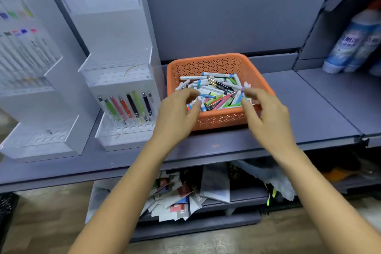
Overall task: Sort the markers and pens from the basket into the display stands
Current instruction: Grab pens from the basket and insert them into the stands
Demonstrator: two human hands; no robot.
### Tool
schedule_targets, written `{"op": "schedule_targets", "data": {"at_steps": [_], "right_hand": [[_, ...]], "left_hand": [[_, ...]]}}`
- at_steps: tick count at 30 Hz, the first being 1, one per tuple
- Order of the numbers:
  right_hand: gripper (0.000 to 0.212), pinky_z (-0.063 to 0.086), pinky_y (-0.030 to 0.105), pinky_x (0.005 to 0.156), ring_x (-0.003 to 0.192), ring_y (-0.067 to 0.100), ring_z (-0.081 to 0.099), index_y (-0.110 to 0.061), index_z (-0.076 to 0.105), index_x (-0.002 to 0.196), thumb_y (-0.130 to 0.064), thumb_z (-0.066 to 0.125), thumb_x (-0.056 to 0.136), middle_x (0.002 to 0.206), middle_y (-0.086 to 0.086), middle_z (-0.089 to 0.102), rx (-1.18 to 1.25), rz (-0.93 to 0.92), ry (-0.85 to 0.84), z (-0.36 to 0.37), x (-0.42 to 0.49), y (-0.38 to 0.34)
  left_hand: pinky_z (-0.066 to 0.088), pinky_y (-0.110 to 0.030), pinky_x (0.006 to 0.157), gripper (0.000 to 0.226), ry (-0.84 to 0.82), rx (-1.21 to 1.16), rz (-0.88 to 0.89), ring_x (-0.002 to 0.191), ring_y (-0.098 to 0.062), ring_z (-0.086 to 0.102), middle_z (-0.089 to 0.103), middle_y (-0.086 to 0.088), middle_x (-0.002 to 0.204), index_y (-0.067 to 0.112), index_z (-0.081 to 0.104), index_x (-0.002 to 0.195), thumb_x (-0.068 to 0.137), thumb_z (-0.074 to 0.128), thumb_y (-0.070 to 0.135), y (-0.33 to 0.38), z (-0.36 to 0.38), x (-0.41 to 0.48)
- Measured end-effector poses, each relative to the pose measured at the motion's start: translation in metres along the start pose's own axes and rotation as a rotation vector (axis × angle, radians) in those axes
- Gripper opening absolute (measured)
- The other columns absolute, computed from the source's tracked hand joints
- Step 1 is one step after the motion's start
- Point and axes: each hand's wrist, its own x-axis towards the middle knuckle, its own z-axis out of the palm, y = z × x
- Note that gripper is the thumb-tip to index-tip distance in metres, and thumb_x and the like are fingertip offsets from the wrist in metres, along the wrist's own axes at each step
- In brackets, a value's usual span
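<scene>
An orange perforated basket (pixel 208 64) sits on the grey shelf, holding a heap of markers and pens (pixel 216 90). My left hand (pixel 177 109) hovers over the basket's front left corner with fingers curled apart and nothing held. My right hand (pixel 266 113) is over the front right corner, fingertips pinching a white marker with a purple cap (pixel 245 86). Left of the basket stands a clear display stand (pixel 121 80) with a row of several coloured pens (pixel 125 107) in its lower tier. A second stand (pixel 31 80) at far left holds markers.
The grey shelf (pixel 309 109) stretches to the right of the basket. Blue and white bottles (pixel 354 45) lie in a compartment at far right. Below the shelf, loose paper packets (pixel 185 192) are piled on a lower shelf. Wooden floor lies underneath.
</scene>
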Motion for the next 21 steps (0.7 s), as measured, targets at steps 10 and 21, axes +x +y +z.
{"op": "schedule_targets", "data": {"at_steps": [10, 21], "right_hand": [[0.047, 0.04, 0.029, 0.085, 0.117, 0.029, 0.051, -0.019, 0.054, 0.129, -0.006, 0.053, 0.084, 0.129, 0.008, 0.057, -0.47, 0.025, -0.709, 0.037, 0.105, 0.025], [0.047, 0.04, 0.03, 0.081, 0.113, 0.029, 0.054, -0.029, 0.061, 0.122, -0.001, 0.049, 0.086, 0.125, 0.007, 0.059, -0.622, -0.099, -0.739, 0.051, 0.112, 0.036]], "left_hand": [[0.043, -0.034, 0.08, 0.042, -0.331, 0.335, -0.247, 0.105, -0.032, 0.057, 0.066, -0.016, 0.107, 0.003, 0.065, 0.101, 0.096, 0.045, 0.04, -0.005, 0.029, 0.08], [0.035, -0.029, 0.074, 0.023, -0.412, 0.547, -0.252, 0.101, -0.029, 0.055, 0.064, -0.012, 0.111, 0.01, 0.057, 0.096, 0.093, 0.049, 0.031, -0.017, 0.053, 0.088]]}}
